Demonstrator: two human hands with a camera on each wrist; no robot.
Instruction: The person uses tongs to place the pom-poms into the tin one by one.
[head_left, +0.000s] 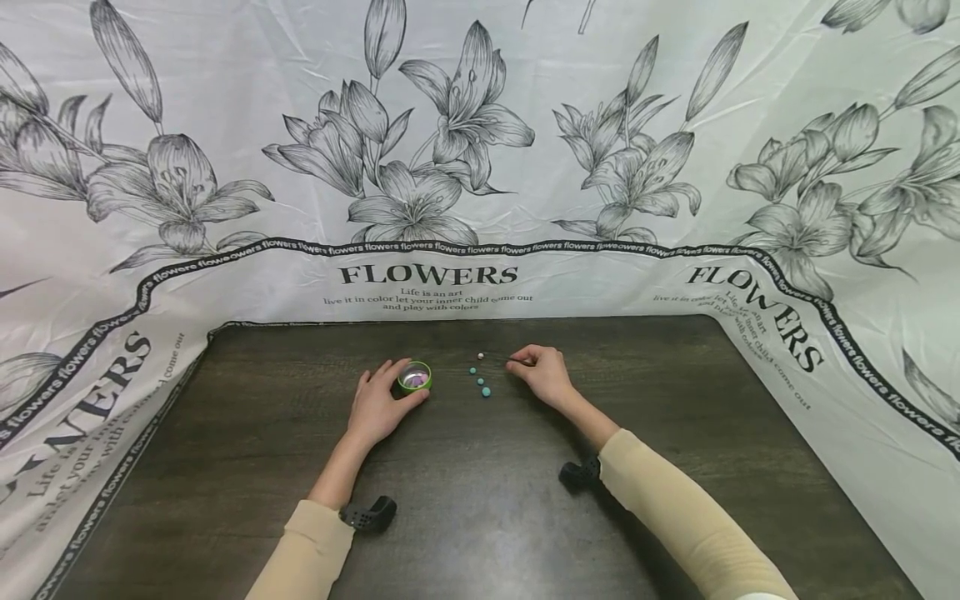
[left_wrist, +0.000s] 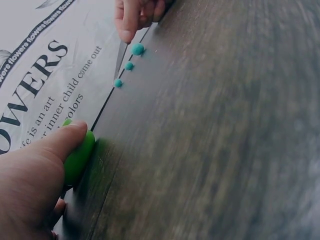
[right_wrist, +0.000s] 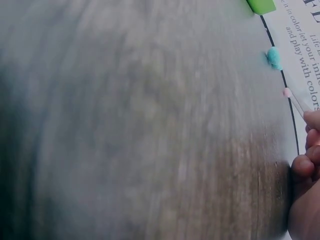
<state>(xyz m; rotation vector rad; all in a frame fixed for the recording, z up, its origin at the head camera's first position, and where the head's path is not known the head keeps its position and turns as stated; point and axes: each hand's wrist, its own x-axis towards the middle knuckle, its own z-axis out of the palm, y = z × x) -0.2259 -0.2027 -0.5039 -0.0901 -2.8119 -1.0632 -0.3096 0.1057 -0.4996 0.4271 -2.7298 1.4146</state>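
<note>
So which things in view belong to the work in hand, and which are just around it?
Part of the work:
green cup, gripped by the left hand
thin tool, pinched by the right hand
pale pink ball, at the tool's tip
three teal balls, probably, lying nearby

Just around:
flower-print cloth
dark table
black wrist devices

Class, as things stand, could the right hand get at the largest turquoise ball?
Probably yes: the right hand is close by and nothing visible stands between it and the largest turquoise ball, though its fingers already hold a thin tool.
</note>
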